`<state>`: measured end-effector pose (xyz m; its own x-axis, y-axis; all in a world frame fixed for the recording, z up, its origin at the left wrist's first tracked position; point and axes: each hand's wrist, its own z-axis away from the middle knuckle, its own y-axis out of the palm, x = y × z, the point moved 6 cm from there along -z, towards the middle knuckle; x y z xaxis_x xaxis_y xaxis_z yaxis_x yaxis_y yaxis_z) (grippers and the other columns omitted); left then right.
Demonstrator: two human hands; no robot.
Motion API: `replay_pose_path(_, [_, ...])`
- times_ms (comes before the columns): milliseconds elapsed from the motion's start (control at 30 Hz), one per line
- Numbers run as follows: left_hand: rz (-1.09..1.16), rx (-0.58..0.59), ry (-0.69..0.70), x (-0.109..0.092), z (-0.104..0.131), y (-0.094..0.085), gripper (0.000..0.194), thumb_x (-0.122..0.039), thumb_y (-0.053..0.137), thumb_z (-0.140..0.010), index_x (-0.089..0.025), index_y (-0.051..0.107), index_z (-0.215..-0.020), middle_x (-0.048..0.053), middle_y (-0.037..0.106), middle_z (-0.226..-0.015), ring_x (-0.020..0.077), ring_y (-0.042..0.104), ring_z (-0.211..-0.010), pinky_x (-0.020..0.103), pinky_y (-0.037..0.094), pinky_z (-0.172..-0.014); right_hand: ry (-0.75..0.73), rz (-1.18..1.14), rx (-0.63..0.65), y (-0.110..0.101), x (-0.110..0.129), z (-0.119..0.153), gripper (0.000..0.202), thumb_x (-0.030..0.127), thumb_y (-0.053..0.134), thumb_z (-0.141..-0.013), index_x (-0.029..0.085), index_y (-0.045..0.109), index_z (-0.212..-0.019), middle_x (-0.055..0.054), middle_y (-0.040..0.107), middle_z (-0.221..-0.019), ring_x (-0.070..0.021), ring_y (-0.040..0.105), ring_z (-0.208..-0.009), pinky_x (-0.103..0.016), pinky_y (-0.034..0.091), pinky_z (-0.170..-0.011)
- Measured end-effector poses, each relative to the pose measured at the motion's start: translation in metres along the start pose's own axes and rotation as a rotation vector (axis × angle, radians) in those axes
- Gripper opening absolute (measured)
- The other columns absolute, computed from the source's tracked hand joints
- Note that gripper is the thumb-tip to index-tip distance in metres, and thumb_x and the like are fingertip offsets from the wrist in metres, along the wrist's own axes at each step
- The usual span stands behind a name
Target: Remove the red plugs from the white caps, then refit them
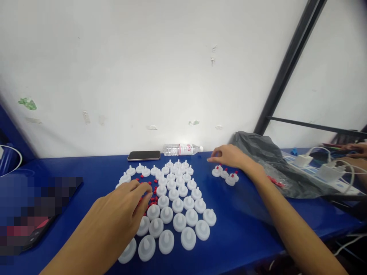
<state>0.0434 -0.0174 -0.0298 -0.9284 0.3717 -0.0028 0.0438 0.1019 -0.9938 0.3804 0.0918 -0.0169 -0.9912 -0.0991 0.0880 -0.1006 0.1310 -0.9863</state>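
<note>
My left hand (123,206) is over a loose pile of small red caps (154,199), its thumb and index finger nearly meeting. Whatever may sit between those fingertips is hidden. Many white plastic lids with pointed nozzles (177,205) stand in rows around the pile and to its right. On the right, my right hand (229,156) hovers just behind a small group of white lids with red caps on their nozzles (231,179). Its fingers are bent and apart, with nothing visible in them.
Against the wall lie a dark phone (143,155) and a clear bottle (183,149) on its side. A black device (40,229) is at the left. Grey plastic bag (258,147), white power strip (332,173) and another person's hand (355,149) are at the right.
</note>
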Motion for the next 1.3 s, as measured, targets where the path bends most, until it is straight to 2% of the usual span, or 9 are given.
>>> replay_pose_path(133, [0.029,-0.011,0.008,0.0,0.0,0.002,0.051,-0.029,0.022,-0.103,-0.022,0.07,-0.12,0.014,0.072,-0.124,0.0335,0.072,-0.106,0.05,0.06,-0.083,0.029,0.015,0.261,0.016,-0.013,0.006,0.029,0.046,0.071,-0.095,0.017,0.073,-0.101,-0.003,0.074,-0.095,-0.0181,0.07,-0.081,-0.034,0.058,-0.076])
replay_pose_path(300, [0.065,0.017,-0.017,-0.003,0.0,-0.003,0.053,-0.033,0.02,-0.102,-0.023,0.071,-0.114,0.013,0.074,-0.119,0.0329,0.073,-0.101,0.049,0.059,-0.08,-0.061,-0.031,0.304,0.032,0.009,0.006,0.026,0.038,0.064,-0.101,0.019,0.068,-0.118,-0.007,0.069,-0.12,-0.0205,0.069,-0.1,-0.04,0.06,-0.087])
replay_pose_path(467, [0.102,-0.068,0.026,0.0,0.001,-0.002,0.051,-0.039,0.022,-0.102,-0.025,0.071,-0.105,0.012,0.076,-0.112,0.0328,0.073,-0.097,0.047,0.059,-0.078,-0.169,-0.112,0.243,0.04,0.034,0.005,0.028,0.038,0.065,-0.1,0.018,0.067,-0.12,-0.007,0.069,-0.121,-0.0208,0.069,-0.101,-0.041,0.06,-0.088])
replay_pose_path(633, [0.139,-0.098,0.024,0.006,0.001,0.004,0.049,-0.042,0.023,-0.102,-0.026,0.069,-0.102,0.01,0.075,-0.11,0.0331,0.073,-0.099,0.051,0.057,-0.085,-0.159,-0.174,0.112,0.034,0.036,0.003,0.029,0.042,0.068,-0.098,0.017,0.069,-0.111,-0.006,0.072,-0.109,-0.0192,0.07,-0.093,-0.038,0.058,-0.083])
replay_pose_path(800, [0.145,-0.085,0.026,0.004,0.0,0.003,0.049,-0.04,0.022,-0.103,-0.026,0.069,-0.103,0.01,0.075,-0.112,0.033,0.072,-0.1,0.051,0.055,-0.086,-0.142,-0.175,0.116,0.037,0.025,0.003,0.042,0.044,0.093,-0.066,0.024,0.077,-0.098,-0.001,0.077,-0.09,-0.0209,0.072,-0.075,-0.029,0.052,-0.064])
replay_pose_path(900, [0.154,-0.098,0.029,0.004,0.0,0.002,0.05,-0.041,0.023,-0.103,-0.025,0.07,-0.104,0.01,0.075,-0.109,0.0324,0.073,-0.098,0.05,0.056,-0.084,-0.17,-0.172,0.11,0.037,0.025,0.003,0.026,0.038,0.088,-0.074,0.02,0.076,-0.09,-0.001,0.076,-0.086,-0.0185,0.07,-0.073,-0.031,0.053,-0.068])
replay_pose_path(1000, [0.165,-0.116,0.042,0.005,0.0,0.003,0.049,-0.042,0.025,-0.104,-0.026,0.07,-0.104,0.009,0.075,-0.108,0.0314,0.073,-0.096,0.048,0.056,-0.083,-0.225,-0.211,0.017,0.028,0.034,0.003,0.017,0.028,0.08,-0.081,0.02,0.075,-0.095,-0.003,0.077,-0.089,-0.0181,0.071,-0.078,-0.031,0.054,-0.074])
replay_pose_path(1133, [0.172,-0.143,0.059,0.004,-0.001,0.005,0.046,-0.043,0.027,-0.105,-0.026,0.07,-0.109,0.009,0.075,-0.114,0.0307,0.074,-0.095,0.046,0.055,-0.082,-0.347,-0.275,-0.15,0.014,0.056,0.009,0.022,0.022,0.073,-0.086,0.023,0.073,-0.109,-0.004,0.077,-0.106,-0.0202,0.072,-0.092,-0.031,0.055,-0.082])
replay_pose_path(1300, [0.162,-0.159,0.027,-0.001,-0.003,0.009,0.042,-0.037,0.027,-0.105,-0.026,0.067,-0.115,0.008,0.076,-0.115,0.031,0.075,-0.095,0.043,0.054,-0.079,-0.535,-0.293,-0.325,0.01,0.092,0.029,0.042,0.029,0.067,-0.095,0.025,0.058,-0.136,-0.007,0.072,-0.12,-0.0249,0.067,-0.109,-0.043,0.052,-0.099])
